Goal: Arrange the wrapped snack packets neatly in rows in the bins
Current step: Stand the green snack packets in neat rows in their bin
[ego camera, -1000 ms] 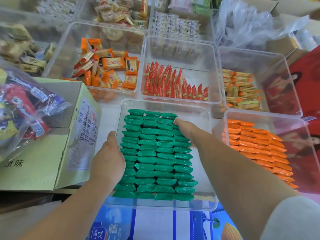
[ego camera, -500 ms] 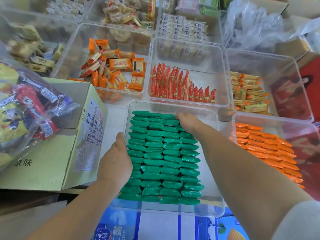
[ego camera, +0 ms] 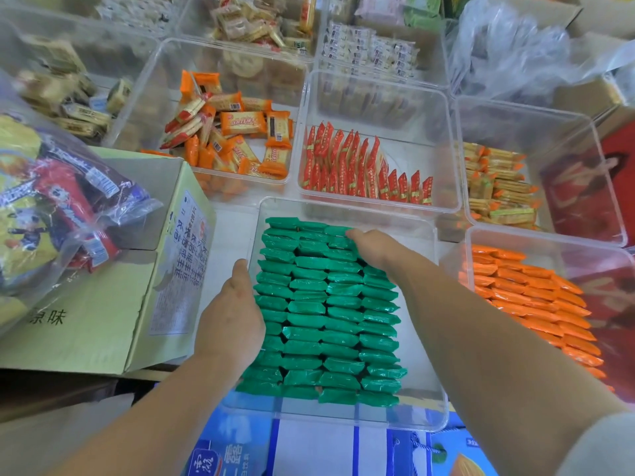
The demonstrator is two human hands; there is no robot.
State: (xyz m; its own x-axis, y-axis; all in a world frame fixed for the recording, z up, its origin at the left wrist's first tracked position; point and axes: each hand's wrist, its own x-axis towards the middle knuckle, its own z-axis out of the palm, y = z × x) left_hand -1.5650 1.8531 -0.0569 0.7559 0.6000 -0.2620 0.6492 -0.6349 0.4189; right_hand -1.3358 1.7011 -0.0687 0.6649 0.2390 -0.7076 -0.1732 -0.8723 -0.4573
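4 columns of green packets (ego camera: 326, 314) in a clear bin (ego camera: 421, 379); flat left hand (ego camera: 233, 324) presses their side, flat right hand (ego camera: 372, 247) the far rows.

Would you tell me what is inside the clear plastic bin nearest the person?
Rows of green wrapped snack packets, with the left hand and right hand touching them. Anything beneath the packets is covered.

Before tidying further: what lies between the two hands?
In the head view, rows of green packets fill the stretch from left hand to right hand.
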